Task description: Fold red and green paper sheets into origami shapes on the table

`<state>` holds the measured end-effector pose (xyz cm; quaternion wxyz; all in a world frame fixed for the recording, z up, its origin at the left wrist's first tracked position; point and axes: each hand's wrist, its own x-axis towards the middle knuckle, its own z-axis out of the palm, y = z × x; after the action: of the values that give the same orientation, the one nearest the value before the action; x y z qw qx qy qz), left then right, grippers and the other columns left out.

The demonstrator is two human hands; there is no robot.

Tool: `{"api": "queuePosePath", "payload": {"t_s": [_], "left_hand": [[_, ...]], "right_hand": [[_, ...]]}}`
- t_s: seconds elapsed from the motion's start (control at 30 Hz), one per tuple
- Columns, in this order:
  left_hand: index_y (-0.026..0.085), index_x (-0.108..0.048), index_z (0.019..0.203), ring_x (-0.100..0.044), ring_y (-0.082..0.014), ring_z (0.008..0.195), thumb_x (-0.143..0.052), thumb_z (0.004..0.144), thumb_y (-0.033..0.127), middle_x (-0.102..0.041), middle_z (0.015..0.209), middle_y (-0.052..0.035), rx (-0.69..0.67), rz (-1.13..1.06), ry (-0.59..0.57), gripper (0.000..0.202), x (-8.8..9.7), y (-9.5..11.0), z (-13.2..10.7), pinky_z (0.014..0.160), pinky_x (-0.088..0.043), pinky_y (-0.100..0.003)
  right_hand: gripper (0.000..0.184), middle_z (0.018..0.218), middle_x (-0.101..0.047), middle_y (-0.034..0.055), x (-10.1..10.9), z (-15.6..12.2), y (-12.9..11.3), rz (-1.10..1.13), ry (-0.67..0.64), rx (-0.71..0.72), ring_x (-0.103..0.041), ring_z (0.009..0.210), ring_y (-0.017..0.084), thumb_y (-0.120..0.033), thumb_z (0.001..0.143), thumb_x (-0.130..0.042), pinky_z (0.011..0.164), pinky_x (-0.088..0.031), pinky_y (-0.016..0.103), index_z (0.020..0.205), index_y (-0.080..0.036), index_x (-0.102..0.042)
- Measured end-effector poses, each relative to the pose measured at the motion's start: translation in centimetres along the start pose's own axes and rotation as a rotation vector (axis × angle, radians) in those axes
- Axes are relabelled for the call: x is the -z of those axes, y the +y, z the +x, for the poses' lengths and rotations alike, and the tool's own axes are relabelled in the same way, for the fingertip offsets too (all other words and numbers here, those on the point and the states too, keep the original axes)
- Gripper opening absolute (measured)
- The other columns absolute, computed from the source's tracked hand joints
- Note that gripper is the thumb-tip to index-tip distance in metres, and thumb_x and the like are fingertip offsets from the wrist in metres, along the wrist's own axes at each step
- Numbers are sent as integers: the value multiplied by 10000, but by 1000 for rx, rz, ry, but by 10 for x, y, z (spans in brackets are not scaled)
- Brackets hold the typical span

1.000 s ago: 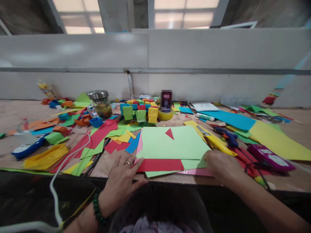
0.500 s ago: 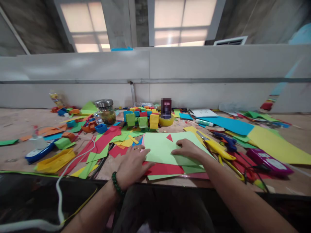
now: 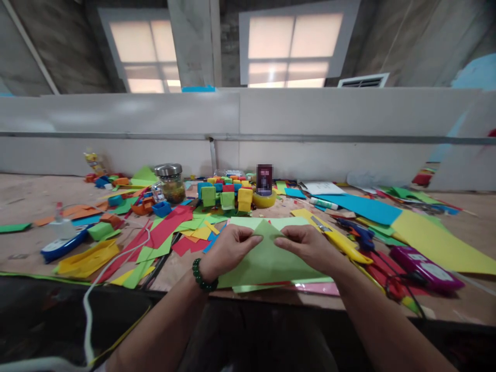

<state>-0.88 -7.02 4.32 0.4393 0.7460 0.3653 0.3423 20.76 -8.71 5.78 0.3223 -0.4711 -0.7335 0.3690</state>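
Observation:
A light green paper sheet (image 3: 267,261) is lifted off the stack at the table's near edge, its far corner folded up to a peak. My left hand (image 3: 227,249) pinches the sheet just left of that peak. My right hand (image 3: 308,245) pinches it just right of the peak. Both hands are closed on the paper, fingertips almost meeting. Under it lie more green, red and pink sheets (image 3: 310,285).
A yellow utility knife (image 3: 339,238) and a blue glue gun (image 3: 358,230) lie right of my hands, a purple case (image 3: 426,261) farther right. Coloured paper cubes (image 3: 227,195), a tape roll (image 3: 264,199) and a glass jar (image 3: 170,183) stand behind. Paper scraps and a white cable (image 3: 112,256) cover the left.
Both hands left the flat stack, came together and picked up the top green sheet, raising its far corner into a fold. The camera tilted up a little.

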Motion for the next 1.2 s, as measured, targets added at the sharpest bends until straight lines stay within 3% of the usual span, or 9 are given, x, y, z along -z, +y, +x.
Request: {"api": "queuePosePath", "payload": {"t_s": [0.13,0.33,0.57,0.77,0.83,0.9,1.0,1.1,1.2], "left_hand": [[134,-554,658,-347,-78,561,-565,842,463,-409,600,48,-61,-52,-8,377,-3,9,-4,496,-286,-189],[131,-571,668,-406,-90,588,-603,818,389,-473,618,30,-99,-43,128,299,-6,20,-6,521,-326,-191],[131,-594,628,-385,-80,547,-583,837,344,-471,555,38,-95,52,132,299,-11,22,-7,496,-296,-188],[139,-607,628,-438,-90,527,-542,883,334,-504,534,36,-92,231,112,327,-7,11,2,501,-333,-193],[147,-681,795,-547,-132,621,-533,903,329,-619,643,2,-68,465,144,258,-4,9,3,584,-410,-225],[155,-671,1069,-628,-203,834,-522,922,321,-707,903,-64,-68,757,196,267,-6,7,2,762,-472,-309],[131,-549,1294,-545,-284,1179,-459,959,338,-612,1269,-155,-139,1055,126,404,-22,0,-8,989,-415,-436],[115,-453,1390,-429,-308,1320,-379,957,532,-495,1417,-174,-194,1084,-49,606,-47,-18,-21,1072,-351,-494],[191,-367,1461,-383,-350,1359,-298,836,768,-412,1480,-186,-176,1025,-114,854,-65,-39,-32,1103,-278,-568]], "right_hand": [[424,569,-388,-46,-3,-2,-6,-55,27,52,-337,532,90,-520,831,-581,475,-246,238,601,-164,-551],[440,550,-387,-42,-4,-8,-9,-134,-3,66,-359,539,94,-499,857,-560,490,-270,236,574,-163,-549],[242,710,-632,2,-7,-10,-21,-79,57,111,-527,655,131,-395,845,-605,579,-395,228,801,-174,-693],[272,630,-560,-23,-9,5,-14,-87,57,129,-475,586,109,-410,822,-601,531,-363,218,701,-168,-628],[276,607,-541,-28,-7,20,-3,-193,69,78,-462,571,106,-395,826,-573,525,-352,217,681,-163,-607],[262,611,-547,-25,-6,40,13,-366,86,-55,-472,578,109,-366,830,-547,532,-358,217,687,-155,-607],[261,578,-551,-18,-10,68,43,-464,62,-196,-470,554,112,-321,816,-562,521,-341,224,636,-141,-617],[251,572,-590,5,-18,81,66,-566,36,-298,-505,557,132,-302,802,-586,527,-330,239,618,-140,-642],[235,685,-671,52,-26,83,75,-678,35,-344,-573,646,167,-306,824,-566,560,-332,253,684,-156,-681]]}}
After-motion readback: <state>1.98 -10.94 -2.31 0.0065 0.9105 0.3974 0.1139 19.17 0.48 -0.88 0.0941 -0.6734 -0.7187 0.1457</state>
